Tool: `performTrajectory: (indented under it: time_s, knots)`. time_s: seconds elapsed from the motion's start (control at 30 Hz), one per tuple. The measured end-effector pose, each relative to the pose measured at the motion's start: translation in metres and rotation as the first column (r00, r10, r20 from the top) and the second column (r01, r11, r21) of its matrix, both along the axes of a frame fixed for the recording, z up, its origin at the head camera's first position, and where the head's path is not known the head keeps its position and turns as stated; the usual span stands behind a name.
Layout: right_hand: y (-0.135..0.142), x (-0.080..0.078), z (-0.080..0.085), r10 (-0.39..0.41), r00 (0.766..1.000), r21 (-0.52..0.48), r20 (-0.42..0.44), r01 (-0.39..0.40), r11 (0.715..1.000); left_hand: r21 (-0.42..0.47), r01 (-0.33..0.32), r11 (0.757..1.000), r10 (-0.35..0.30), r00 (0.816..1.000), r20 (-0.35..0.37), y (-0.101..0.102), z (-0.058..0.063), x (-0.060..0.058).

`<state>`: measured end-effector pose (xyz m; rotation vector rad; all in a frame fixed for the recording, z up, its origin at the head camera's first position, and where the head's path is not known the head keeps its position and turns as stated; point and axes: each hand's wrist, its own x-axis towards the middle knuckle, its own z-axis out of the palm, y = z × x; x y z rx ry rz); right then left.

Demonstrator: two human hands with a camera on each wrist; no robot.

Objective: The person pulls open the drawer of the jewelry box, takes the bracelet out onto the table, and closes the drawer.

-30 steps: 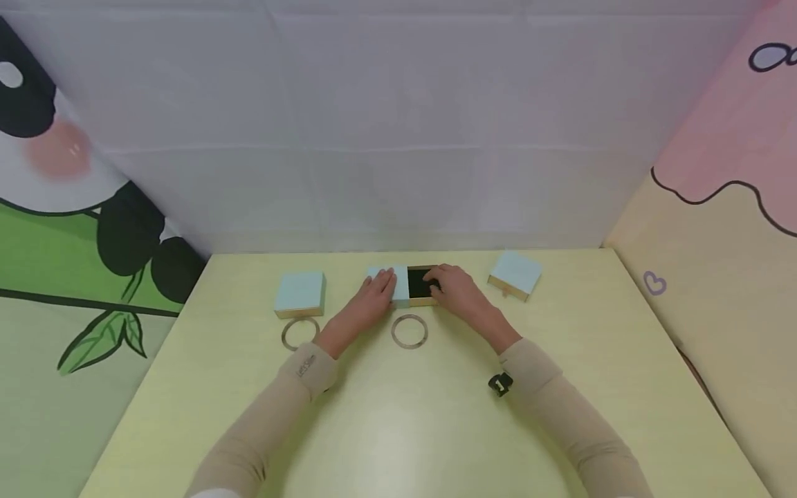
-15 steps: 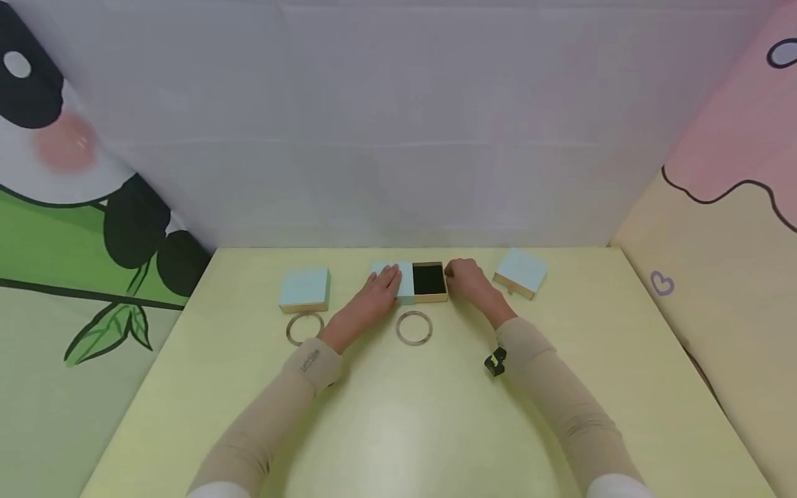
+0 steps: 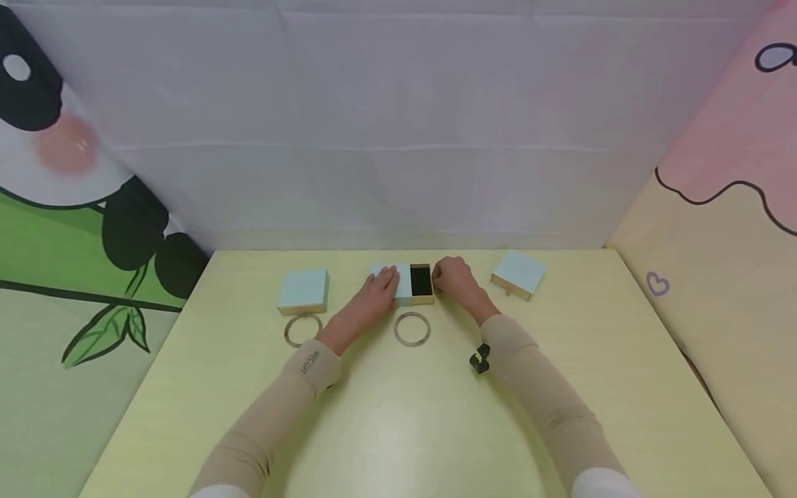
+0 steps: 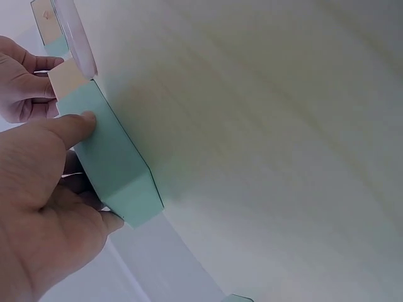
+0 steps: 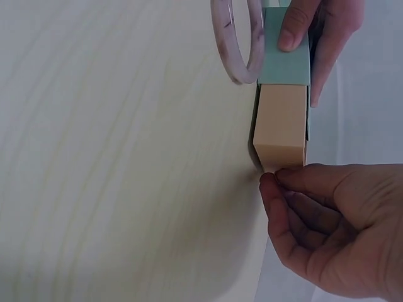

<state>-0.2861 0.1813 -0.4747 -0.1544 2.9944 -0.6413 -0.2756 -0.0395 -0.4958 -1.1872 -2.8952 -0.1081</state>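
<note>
A pale blue drawer box (image 3: 403, 290) lies at the back middle of the table, its tan drawer (image 5: 280, 116) with a black lining partly slid out to the right. My left hand (image 3: 371, 297) holds the blue sleeve, its thumb (image 4: 79, 129) against the front side and its fingers over the top and back. At the drawer's outer end is my right hand (image 3: 457, 280), thumb and index fingertips pinched together there in the right wrist view; whatever lies between them is hidden. A marbled bangle (image 3: 412, 329) lies just in front of this box.
To the left, another blue box (image 3: 303, 292) has a second bangle (image 3: 303, 330) before it, partly behind my left forearm. A third blue box (image 3: 518, 274) with a small tab sits turned at the right. A cloth wall (image 3: 398, 194) rises behind the table edge.
My right hand has moved from over the drawer's black inside to its outer end, then leftward. The drawer now stands out less from the sleeve. The left hand has stayed on the sleeve.
</note>
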Motion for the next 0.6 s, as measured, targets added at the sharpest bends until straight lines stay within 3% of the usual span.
performTrajectory:
  time_s: [0.6]
  knots:
    - [-0.024, -0.01, -0.001, 0.026, 0.999, 0.02, -0.021, -0.026, 0.999, 0.011, 0.027, 1.0, -0.026, 0.999, -0.035, -0.002, -0.001, 0.0]
